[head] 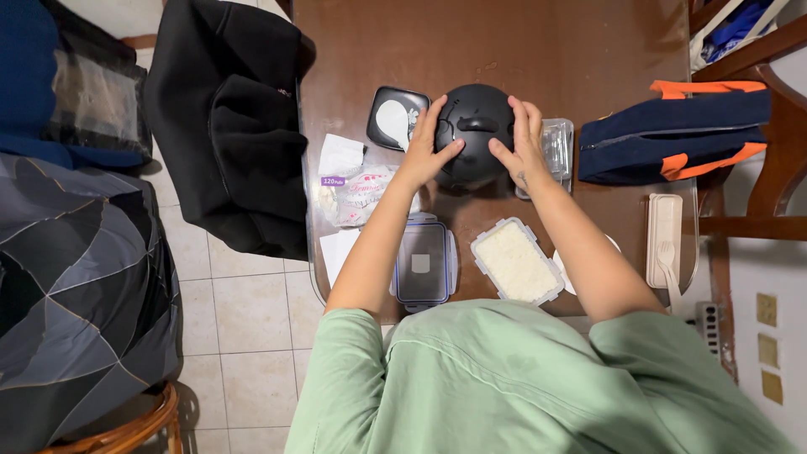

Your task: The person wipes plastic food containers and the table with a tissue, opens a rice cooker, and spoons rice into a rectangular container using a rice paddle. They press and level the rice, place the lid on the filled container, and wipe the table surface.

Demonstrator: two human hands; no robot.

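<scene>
Two hands on one round black domed cooker lid [476, 126], far middle of the brown wooden desk [588, 50]. Left hand [429, 147] cups the left flank, right hand [525, 139] the right. Fingers spread and pressed flat against the dome, thumbs pointing inward: a symmetric grip, probably to steady it or press it down evenly.

Count around it:
- One black tray with a white rice paddle [395, 118], touching the dome's left side, within easy reach.
- One clear plastic box [557, 147] just right of the dome, partly under the right hand.
- Two rectangular food containers near the body: one with a clear blue-clipped lid [423, 262], closed, and one open container of white rice [515, 261], side by side.
- One beige cutlery case [664, 235] at the right edge, fork lying by it.
- One navy and orange bag [672, 130] far right.
- One crumpled plastic packet [361, 193] plus loose white papers at left.
- One black garment [235, 126] draped off the desk's left edge.
</scene>
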